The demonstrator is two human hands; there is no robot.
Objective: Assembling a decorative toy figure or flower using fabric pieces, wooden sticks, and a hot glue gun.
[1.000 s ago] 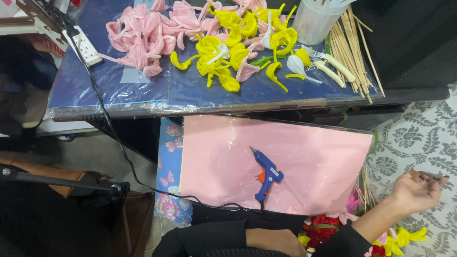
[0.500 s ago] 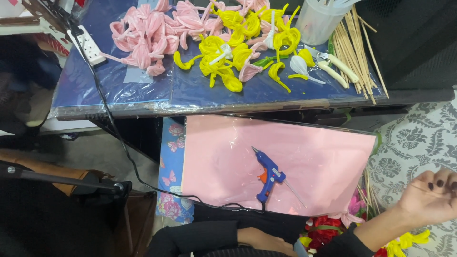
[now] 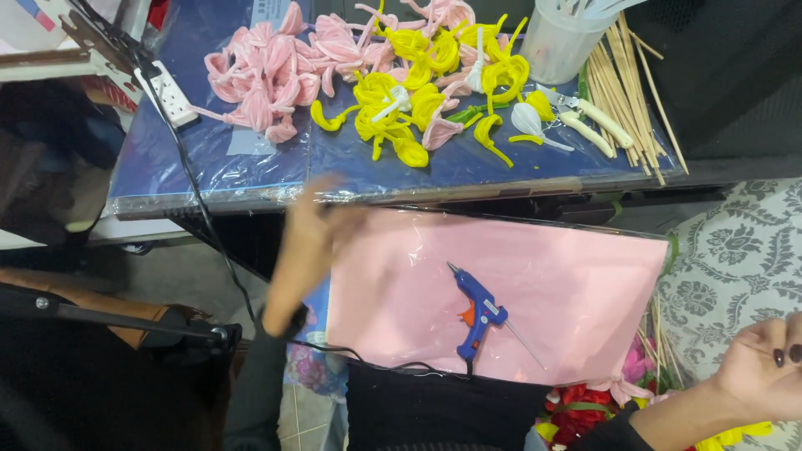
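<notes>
My left hand [image 3: 305, 242] is raised and blurred over the left edge of a pink sheet in clear plastic [image 3: 585, 276]. Its fingers are stretched toward the near edge of the blue-covered table [image 3: 242, 171], and it holds nothing that I can see. My right hand [image 3: 764, 372] is low at the right edge of view, over a grey patterned cloth [image 3: 735, 250]. Its fingers with dark nails are curled in, and anything inside them is hidden. A blue glue gun [image 3: 476, 311] lies on the pink sheet between the hands.
Pink [image 3: 267, 79] and yellow [image 3: 401, 108] pipe-cleaner flowers lie on the table, with wooden sticks [image 3: 631, 92], a clear cup [image 3: 560, 38] and a white power strip [image 3: 171, 92]. A black stand [image 3: 125, 321] is at lower left. Red and yellow flowers [image 3: 585, 409] lie by my lap.
My left hand has come up from my lap toward the table edge. My right hand has moved further right and down, turning its fingers inward.
</notes>
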